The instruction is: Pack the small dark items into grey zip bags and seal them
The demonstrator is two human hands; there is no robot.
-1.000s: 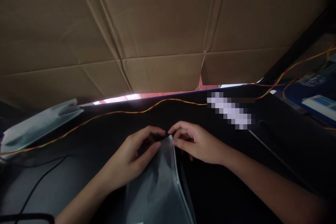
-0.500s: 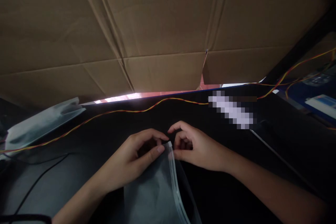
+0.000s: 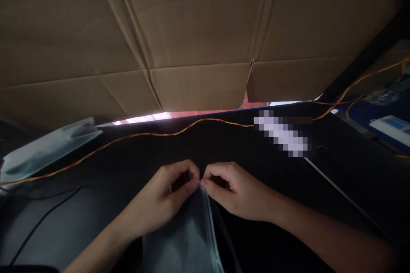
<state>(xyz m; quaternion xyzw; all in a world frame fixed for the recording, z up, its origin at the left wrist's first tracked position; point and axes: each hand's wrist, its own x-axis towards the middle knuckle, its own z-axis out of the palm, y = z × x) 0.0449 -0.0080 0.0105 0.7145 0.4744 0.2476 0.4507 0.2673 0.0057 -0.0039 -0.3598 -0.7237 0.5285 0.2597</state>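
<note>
A translucent zip bag (image 3: 179, 239) lies in front of me on the dark tabletop, its zip strip running down the right side. My left hand (image 3: 174, 192) pinches the bag's top corner between thumb and forefinger. Right beside it, my right hand (image 3: 229, 187) pinches the same corner at the end of the zip strip, where the slider sat; my fingertips now hide the slider. Both sets of fingertips nearly touch. Below the hands, the bag's edge stands slightly apart along the strip. Its lower end is out of view.
A twisted red and yellow wire (image 3: 141, 134) crosses the table (image 3: 105, 204) behind my hands. Another plastic bag (image 3: 48, 149) lies at the left, near a black cable (image 3: 45, 217). Cardboard (image 3: 198, 30) stands at the back. A blue tray (image 3: 361, 123) with items is at the right.
My right hand has closed from a loose curl into a pinch on the bag's corner. The left forefinger has come down onto its thumb, and the bag has shifted slightly left and down.
</note>
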